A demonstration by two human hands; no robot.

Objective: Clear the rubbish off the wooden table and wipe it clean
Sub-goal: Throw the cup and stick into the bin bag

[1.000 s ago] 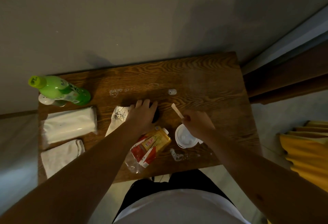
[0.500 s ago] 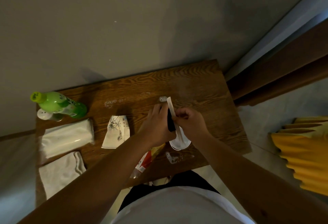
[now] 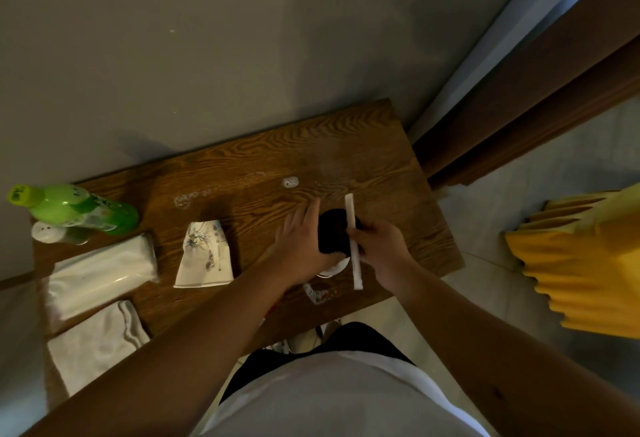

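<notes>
On the wooden table (image 3: 346, 156) my left hand (image 3: 298, 246) grips a dark black lump (image 3: 331, 233) and holds it against a white cup (image 3: 335, 268), whose rim shows just below. My right hand (image 3: 381, 249) meets it from the right and pinches a flat white stick (image 3: 350, 215) that stands across the lump. A printed white wrapper (image 3: 204, 256) lies left of my hands. White spill marks (image 3: 291, 182) spot the wood, with more spill marks (image 3: 316, 293) near the front edge. My left forearm hides the snack packet.
A green bottle (image 3: 76, 208) lies at the far left beside a small white shaker (image 3: 46, 231). A tissue pack (image 3: 100, 274) and a folded white cloth (image 3: 97, 343) sit at the left front. A yellow pleated thing (image 3: 588, 263) stands on the floor at the right. A grey wall backs the table.
My left hand picked the black lump up off the table and carried it right to the cup. My right hand lifted the cup and stick to meet it.
</notes>
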